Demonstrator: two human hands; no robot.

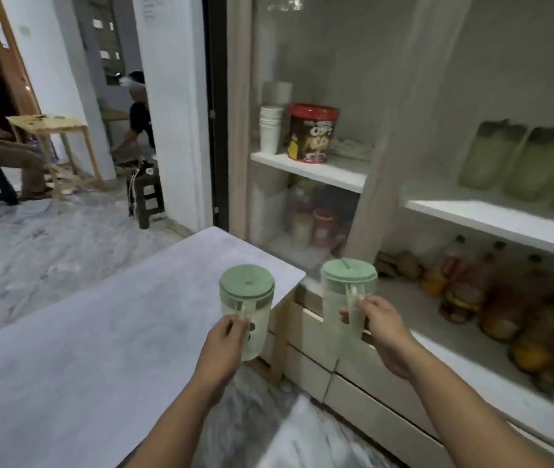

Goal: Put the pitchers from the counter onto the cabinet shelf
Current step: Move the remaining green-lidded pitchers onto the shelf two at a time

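Two clear pitchers with green lids, both upright and lifted: the left pitcher (247, 312) over the near right corner of the grey worktop (100, 332), the right pitcher (348, 298) in the gap between worktop and cabinet. Left hand (223, 346), grip closed round the left pitcher's handle; right hand (385, 324), grip closed round the right pitcher's handle. Cabinet shelf (491, 221), far right, carries three green-lidded pitchers (522, 163) in a row; bottles (471, 292) stand below it.

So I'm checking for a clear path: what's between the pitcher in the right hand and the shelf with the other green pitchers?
Head view: only open air, from the held pitcher up to the shelf.
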